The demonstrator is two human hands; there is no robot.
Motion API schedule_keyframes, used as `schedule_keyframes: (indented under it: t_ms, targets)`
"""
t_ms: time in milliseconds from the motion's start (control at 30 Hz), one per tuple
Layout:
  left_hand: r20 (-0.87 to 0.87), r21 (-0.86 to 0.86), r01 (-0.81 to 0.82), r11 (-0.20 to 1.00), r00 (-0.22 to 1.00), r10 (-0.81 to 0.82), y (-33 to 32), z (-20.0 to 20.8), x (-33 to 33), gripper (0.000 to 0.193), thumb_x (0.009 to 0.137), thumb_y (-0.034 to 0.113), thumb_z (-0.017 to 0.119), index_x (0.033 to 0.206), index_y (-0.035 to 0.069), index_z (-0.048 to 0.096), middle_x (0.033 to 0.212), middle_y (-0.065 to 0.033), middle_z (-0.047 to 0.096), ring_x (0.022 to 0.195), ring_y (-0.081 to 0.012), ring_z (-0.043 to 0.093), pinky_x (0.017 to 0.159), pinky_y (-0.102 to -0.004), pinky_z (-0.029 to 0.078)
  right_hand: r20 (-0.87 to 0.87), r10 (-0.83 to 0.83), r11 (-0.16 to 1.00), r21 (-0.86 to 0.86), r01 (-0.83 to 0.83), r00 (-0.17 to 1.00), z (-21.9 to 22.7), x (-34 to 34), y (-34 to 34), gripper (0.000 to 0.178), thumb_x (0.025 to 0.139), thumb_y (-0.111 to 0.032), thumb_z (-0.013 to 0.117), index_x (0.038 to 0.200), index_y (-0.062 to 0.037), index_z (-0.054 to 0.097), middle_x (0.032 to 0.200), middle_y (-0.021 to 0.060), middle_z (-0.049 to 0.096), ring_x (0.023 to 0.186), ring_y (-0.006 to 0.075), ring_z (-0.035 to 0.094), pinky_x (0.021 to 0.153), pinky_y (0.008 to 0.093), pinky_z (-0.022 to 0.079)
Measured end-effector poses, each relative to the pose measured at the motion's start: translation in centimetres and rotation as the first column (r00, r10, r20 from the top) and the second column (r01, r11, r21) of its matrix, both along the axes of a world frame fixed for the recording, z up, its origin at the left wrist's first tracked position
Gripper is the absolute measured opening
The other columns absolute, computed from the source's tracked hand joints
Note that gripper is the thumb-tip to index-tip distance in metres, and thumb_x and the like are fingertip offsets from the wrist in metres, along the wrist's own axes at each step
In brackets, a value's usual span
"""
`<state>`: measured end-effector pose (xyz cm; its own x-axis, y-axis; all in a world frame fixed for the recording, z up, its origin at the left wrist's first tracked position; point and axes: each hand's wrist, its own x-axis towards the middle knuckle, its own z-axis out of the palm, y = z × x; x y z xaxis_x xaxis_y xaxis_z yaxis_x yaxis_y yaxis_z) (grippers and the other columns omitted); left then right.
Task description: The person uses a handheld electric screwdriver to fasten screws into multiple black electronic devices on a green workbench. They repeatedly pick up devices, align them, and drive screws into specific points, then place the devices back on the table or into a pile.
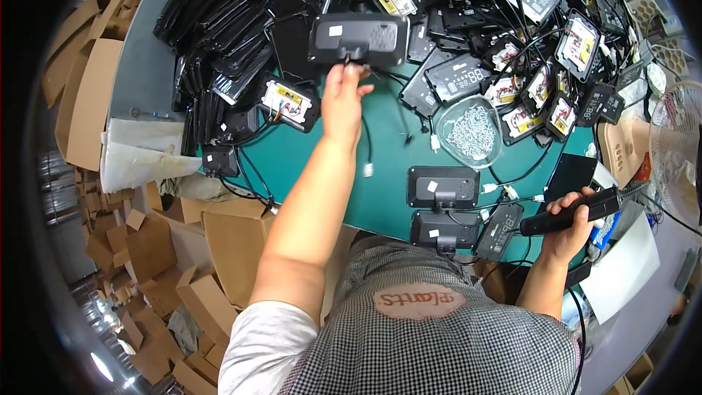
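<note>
My left hand (342, 102) reaches to the far middle of the table. Its closed fingers grip a black display unit (376, 35) by the stand at its lower edge; the unit's back faces up. A cable with a white plug (368, 169) hangs below it. At the right, my right hand (569, 230) is wrapped round a black electric screwdriver (603, 205), its cord end pointing right. Left of the screwdriver lie a display unit with its face up (500, 231) and two back-up units, one upper (439, 186) and one lower (431, 230).
A clear bowl (499, 148) of small screws stands on the green mat (387, 208). Black panels (234, 36) are heaped at the far left. Opened units with exposed wiring (578, 44) pile up at the far right. Cardboard boxes (219, 307) fill the floor on the left.
</note>
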<state>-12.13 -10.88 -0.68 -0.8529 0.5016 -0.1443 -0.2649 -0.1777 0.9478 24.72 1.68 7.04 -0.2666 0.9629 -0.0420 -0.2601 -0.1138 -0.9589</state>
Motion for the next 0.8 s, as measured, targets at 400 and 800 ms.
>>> schedule_keyframes:
  t_ms: [400,800]
  targets:
    - [-0.208,-0.788,-0.282,0.547,0.959,0.195,6.0,-8.4,0.4,0.072,0.065,0.046,0.079,0.104,-0.009,0.052,0.110,-0.0235,0.058,0.100,-0.0348,0.059,0.088,-0.0394,0.045,-0.018,-0.059,0.998,-0.016,0.059,0.998,-0.7,2.8,0.9,0.045,0.085,-0.031,0.063,0.117,-0.0053,0.043,0.080,0.0075,0.052,0.065,0.0170,0.052,0.061,0.0316,0.046]
    - [-0.367,-0.804,-0.351,0.480,0.928,0.063,5.4,-7.1,-2.8,0.026,0.080,0.019,0.057,0.093,-0.003,0.060,0.083,-0.0160,0.067,0.071,-0.0314,0.065,0.066,-0.0392,0.051,-0.023,-0.082,0.996,-0.024,0.081,0.996,-0.7,4.1,0.5,0.044,0.085,-0.029,0.063,0.116,-0.0053,0.043,0.079,0.0080,0.053,0.065,0.0164,0.053,0.061,0.0318,0.047]
